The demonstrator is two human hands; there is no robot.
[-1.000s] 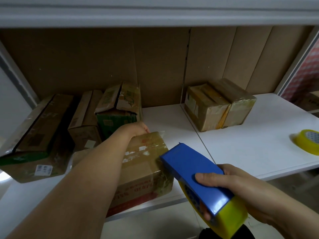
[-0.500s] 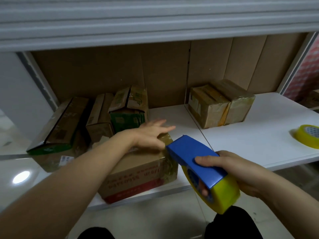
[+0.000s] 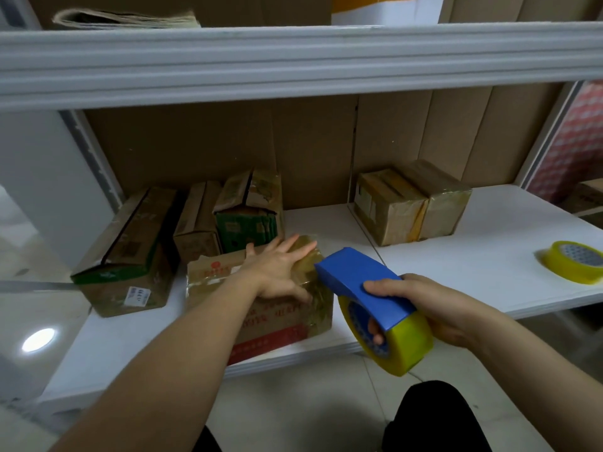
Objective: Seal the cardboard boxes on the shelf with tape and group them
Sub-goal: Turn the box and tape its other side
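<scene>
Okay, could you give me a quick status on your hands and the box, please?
Left hand flat on front box. Right hand holds tape dispenser at box's right edge. Path clear; spare tape roll far right.

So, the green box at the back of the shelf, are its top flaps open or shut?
Open. The green box shows a dark gap between its two raised top flaps.

The top of the front box (image 3: 261,308) is partly covered by the left hand (image 3: 280,272). Small writing on the white label (image 3: 138,294) cannot be read (too tiny). The paper stack (image 3: 127,19) is cut off by the top edge.
</scene>
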